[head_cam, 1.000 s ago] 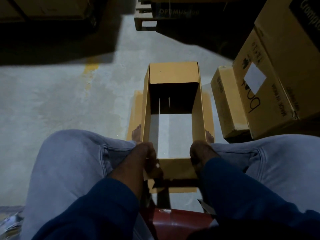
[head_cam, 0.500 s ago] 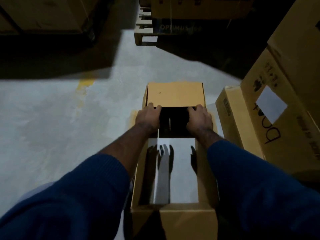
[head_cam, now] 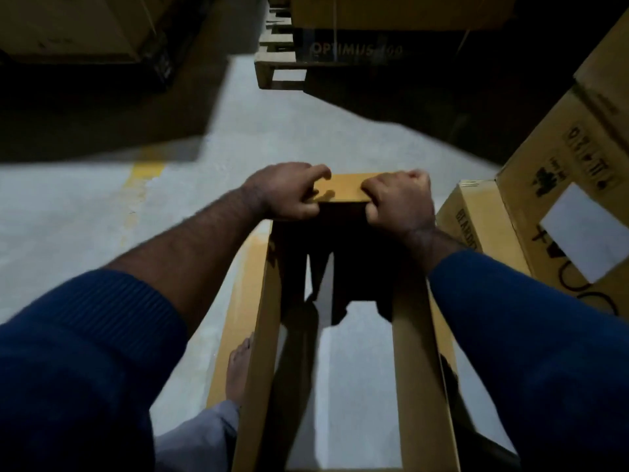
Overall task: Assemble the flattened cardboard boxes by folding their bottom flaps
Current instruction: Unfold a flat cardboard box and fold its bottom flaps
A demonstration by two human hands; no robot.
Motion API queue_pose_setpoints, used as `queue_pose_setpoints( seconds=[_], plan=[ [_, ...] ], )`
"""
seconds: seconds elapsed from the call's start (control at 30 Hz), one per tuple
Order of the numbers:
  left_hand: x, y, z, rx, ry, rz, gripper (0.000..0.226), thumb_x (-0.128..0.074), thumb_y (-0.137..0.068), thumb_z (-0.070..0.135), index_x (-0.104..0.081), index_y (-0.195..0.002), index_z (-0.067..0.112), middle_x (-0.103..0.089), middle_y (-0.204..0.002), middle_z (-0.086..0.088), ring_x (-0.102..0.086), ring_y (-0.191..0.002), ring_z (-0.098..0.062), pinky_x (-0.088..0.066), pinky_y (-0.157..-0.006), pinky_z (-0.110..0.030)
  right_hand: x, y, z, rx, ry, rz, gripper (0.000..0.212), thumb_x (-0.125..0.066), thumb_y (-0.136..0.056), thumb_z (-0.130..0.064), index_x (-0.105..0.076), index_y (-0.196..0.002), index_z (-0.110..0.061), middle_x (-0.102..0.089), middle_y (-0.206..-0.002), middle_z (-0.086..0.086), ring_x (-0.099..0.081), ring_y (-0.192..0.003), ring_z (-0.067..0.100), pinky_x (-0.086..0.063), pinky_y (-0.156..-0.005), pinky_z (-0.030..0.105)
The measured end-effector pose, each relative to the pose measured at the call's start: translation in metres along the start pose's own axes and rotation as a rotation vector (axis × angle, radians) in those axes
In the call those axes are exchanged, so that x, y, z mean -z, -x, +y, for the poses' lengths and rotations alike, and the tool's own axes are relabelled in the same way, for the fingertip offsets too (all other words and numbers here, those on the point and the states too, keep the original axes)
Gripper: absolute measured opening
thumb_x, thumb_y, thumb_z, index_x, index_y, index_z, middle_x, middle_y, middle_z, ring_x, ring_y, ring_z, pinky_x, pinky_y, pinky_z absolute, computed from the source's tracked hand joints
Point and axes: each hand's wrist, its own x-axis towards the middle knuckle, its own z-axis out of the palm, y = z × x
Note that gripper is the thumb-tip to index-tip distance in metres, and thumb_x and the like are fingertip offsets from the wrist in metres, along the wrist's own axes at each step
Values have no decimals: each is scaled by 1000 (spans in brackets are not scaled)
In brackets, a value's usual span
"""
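Note:
An opened-out brown cardboard box (head_cam: 260,352) stands on the concrete floor between my legs, and I see the floor through it. Its far flap (head_cam: 345,189) sticks up at the far end. My left hand (head_cam: 289,190) grips the flap's left part, thumb at the near edge and fingers curled over the top. My right hand (head_cam: 400,199) grips the flap's right part the same way. The box's inside far wall is in deep shadow.
Closed cartons are stacked at the right, a small one (head_cam: 476,226) close to the box and a large one with a white label (head_cam: 561,212) behind it. A wooden pallet (head_cam: 275,69) with cartons stands ahead. My bare left foot (head_cam: 238,369) rests beside the box.
Both hands went from the box's near end to its far end, then slid from the far rim up onto the far flap. The view moved closer over the box.

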Motion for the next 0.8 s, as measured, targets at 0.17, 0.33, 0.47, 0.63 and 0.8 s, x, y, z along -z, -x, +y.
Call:
queue_pose_setpoints(
  seconds=[0.17,0.33,0.47,0.63,0.8],
  plan=[
    [1,-9,-5,153,-222,659,48,-66,-89,15,-53,-135,16,-54,-129,-18,-51,-118,-35,-44,-94,-52,30,-44,10,-197,76,299,55,-62,-86,-28,-49,-139,-24,-43,-147,15,-36,-138,39,-27,-111,63],
    [-28,-26,8,290,-181,680,75,-70,-80,9,-38,-145,24,-23,-147,-11,-26,-133,-32,-35,-105,-57,13,-57,16,-212,149,354,54,-61,-84,-13,-43,-134,-16,-30,-138,14,-29,-126,37,-32,-110,58],
    [-57,-43,9,291,-140,260,86,-61,-92,16,-11,-162,20,-16,-167,-9,-18,-152,-28,-24,-119,-51,2,-78,17,-55,203,176,35,-61,-92,-20,-55,-125,-9,-50,-130,20,-46,-123,37,-41,-104,51],
    [-73,-59,-9,306,-98,14,64,-64,-95,17,-36,-152,14,-41,-155,-12,-43,-139,-32,-41,-112,-46,-15,-84,16,33,183,-339,28,-64,-96,-27,-65,-121,-16,-61,-120,11,-57,-114,30,-49,-96,47],
    [-74,-66,-19,304,-45,37,33,-60,-99,20,-52,-130,11,-59,-124,-13,-55,-116,-32,-50,-90,-45,-25,-81,16,103,182,-329,21,-59,-96,-7,-68,-115,-8,-64,-109,13,-65,-100,32,-57,-83,46]
  ],
)
